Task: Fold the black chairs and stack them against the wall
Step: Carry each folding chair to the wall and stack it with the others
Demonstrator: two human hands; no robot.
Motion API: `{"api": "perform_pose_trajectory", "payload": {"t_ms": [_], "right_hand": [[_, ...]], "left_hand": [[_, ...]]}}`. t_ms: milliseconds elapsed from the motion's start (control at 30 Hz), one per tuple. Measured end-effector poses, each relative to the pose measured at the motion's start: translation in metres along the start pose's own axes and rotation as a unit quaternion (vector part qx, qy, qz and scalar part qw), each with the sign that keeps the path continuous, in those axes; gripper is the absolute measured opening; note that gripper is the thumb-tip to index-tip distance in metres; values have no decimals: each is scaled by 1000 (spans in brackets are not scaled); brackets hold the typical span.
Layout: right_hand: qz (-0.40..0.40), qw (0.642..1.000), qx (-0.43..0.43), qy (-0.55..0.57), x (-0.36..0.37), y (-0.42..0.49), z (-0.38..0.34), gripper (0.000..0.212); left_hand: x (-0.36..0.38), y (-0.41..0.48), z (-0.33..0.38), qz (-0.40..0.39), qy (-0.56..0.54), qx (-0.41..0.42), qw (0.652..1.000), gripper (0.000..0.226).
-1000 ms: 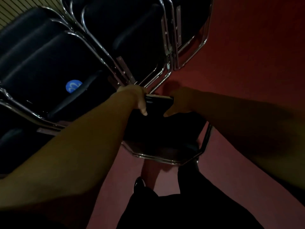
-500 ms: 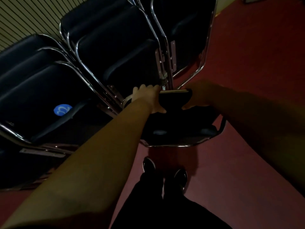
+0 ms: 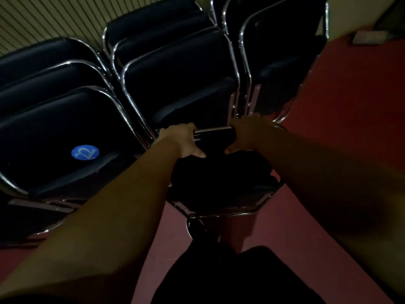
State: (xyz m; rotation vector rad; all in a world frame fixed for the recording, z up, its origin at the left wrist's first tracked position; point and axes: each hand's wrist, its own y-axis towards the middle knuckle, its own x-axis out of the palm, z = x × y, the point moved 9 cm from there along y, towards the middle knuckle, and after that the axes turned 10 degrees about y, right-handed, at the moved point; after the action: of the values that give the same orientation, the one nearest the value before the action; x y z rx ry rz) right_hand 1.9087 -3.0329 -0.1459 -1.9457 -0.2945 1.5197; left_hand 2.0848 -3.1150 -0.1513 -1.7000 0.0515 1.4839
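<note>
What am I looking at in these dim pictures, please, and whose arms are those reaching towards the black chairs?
There is no machine here. A person wears a wide-angle camera on the head, and every picture comes from it, looking forward and down along their own arms. The left hand and the right hand both grip the top edge of a black chair with a chrome frame, which stands on the red floor. Beyond it, folded chairs lean in rows against the slatted wall; one carries a round blue sticker. Below the chair, the person's dark shoe shows.
</note>
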Motion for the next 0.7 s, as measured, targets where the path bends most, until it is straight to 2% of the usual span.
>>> {"api": "perform_pose_trajectory", "payload": {"t_ms": [167, 333, 400, 600, 700], "right_hand": [[-54, 995, -5, -83, -23, 46, -42, 111], [-46, 986, -68, -146, -39, 91, -62, 103], [-66, 981, -93, -155, -46, 108, -61, 102], [-90, 971, -144, -168, -72, 144, -46, 103], [-86, 970, -166, -158, -89, 159, -42, 95]], "left_hand": [[3, 14, -49, -22, -49, -53, 997, 102], [6, 32, -70, -41, -64, -112, 991, 109], [3, 41, -70, -58, -64, -131, 988, 112], [-23, 67, -64, -46, -53, -194, 979, 108], [-39, 80, -66, -48, -62, -213, 974, 103]]}}
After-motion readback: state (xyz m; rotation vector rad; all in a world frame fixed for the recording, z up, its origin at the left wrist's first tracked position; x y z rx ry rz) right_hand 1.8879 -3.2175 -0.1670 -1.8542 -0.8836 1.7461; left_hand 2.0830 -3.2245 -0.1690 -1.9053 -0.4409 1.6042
